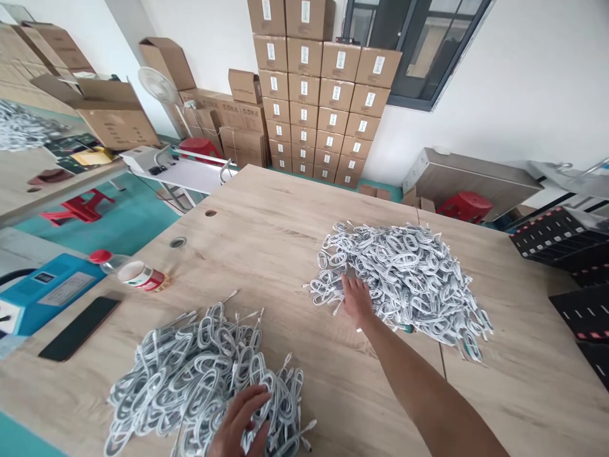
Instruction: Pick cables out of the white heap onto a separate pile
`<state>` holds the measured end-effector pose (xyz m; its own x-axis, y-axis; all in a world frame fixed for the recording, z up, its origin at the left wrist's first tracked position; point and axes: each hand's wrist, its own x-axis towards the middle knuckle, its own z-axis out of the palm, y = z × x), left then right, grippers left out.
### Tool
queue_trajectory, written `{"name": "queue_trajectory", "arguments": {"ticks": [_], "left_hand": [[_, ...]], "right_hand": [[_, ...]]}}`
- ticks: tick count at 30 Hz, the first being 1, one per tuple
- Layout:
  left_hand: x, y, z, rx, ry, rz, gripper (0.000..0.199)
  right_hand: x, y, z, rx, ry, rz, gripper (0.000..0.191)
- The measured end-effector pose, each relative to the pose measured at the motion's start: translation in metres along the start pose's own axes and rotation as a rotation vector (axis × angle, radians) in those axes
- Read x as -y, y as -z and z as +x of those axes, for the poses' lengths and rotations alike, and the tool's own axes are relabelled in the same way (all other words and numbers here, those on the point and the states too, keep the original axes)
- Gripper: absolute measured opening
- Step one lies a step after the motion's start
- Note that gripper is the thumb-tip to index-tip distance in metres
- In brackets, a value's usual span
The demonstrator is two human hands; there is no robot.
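Observation:
A heap of coiled white-grey charging cables (195,362) lies on the near left of the wooden table (266,216). My left hand (242,422) is at this heap's right side, its fingers curved and apart, with no cable plainly gripped. Farther off to the right is a second, wider heap of coiled cables (404,266). My right arm stretches out to it, and my right hand (356,299) rests at its left edge with the fingers spread over some coils. The fingertips partly hide the cables under them.
On the left stand a paper cup (140,276), a red-capped bottle (107,259), a dark phone-like slab (80,329) and a blue device (52,289). Black trays (556,235) line the right edge. Stacked cartons (328,92) and a fan (157,86) stand beyond the table.

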<state>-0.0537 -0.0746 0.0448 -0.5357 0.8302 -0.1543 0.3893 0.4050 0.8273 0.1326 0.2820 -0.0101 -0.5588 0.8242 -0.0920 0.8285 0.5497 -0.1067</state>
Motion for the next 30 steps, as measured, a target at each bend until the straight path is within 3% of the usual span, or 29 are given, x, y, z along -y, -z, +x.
{"name": "queue_trajectory", "arguments": {"ticks": [3,6,8,10,12,15,19,21,23,25,27,30], "left_hand": [[-0.009,-0.001,0.009,0.152,0.071,-0.039,0.043],[-0.034,-0.002,0.028,0.211,0.055,-0.1,0.043],[-0.054,-0.005,0.04,0.255,0.041,-0.126,0.045],[-0.067,-0.011,0.049,0.311,0.049,-0.162,0.049],[-0.072,-0.019,0.055,0.364,0.088,-0.22,0.056],[-0.071,-0.038,0.06,0.441,0.177,-0.311,0.063],[-0.086,-0.067,0.058,0.547,0.16,-0.372,0.072],[-0.102,-0.078,0.055,0.594,0.071,-0.349,0.083],[-0.118,-0.08,0.051,0.652,-0.049,-0.289,0.079],[-0.127,-0.07,0.047,0.707,-0.164,-0.197,0.058],[-0.121,-0.049,0.043,0.68,-0.204,-0.09,0.045],[-0.08,-0.001,0.043,0.457,-0.146,0.103,0.056]], "right_hand": [[-0.013,-0.003,-0.026,-0.03,0.0,0.04,0.062],[-0.02,-0.003,-0.051,-0.141,-0.018,0.25,0.051],[-0.022,0.0,-0.066,-0.289,-0.17,0.507,0.043],[-0.024,0.007,-0.083,-0.401,-0.438,0.817,0.036],[-0.025,0.019,-0.103,-0.433,-0.677,1.15,0.035],[-0.02,0.04,-0.139,-0.403,-0.813,1.607,0.036],[0.007,0.056,-0.183,-0.288,-0.756,1.896,0.038],[0.026,0.058,-0.199,-0.196,-0.673,1.892,0.04],[0.048,0.056,-0.209,-0.093,-0.581,1.838,0.041],[0.075,0.054,-0.214,-0.008,-0.499,1.796,0.043],[0.106,0.053,-0.214,0.06,-0.437,1.812,0.046],[0.155,0.048,-0.207,0.227,-0.269,1.922,0.048]]}}
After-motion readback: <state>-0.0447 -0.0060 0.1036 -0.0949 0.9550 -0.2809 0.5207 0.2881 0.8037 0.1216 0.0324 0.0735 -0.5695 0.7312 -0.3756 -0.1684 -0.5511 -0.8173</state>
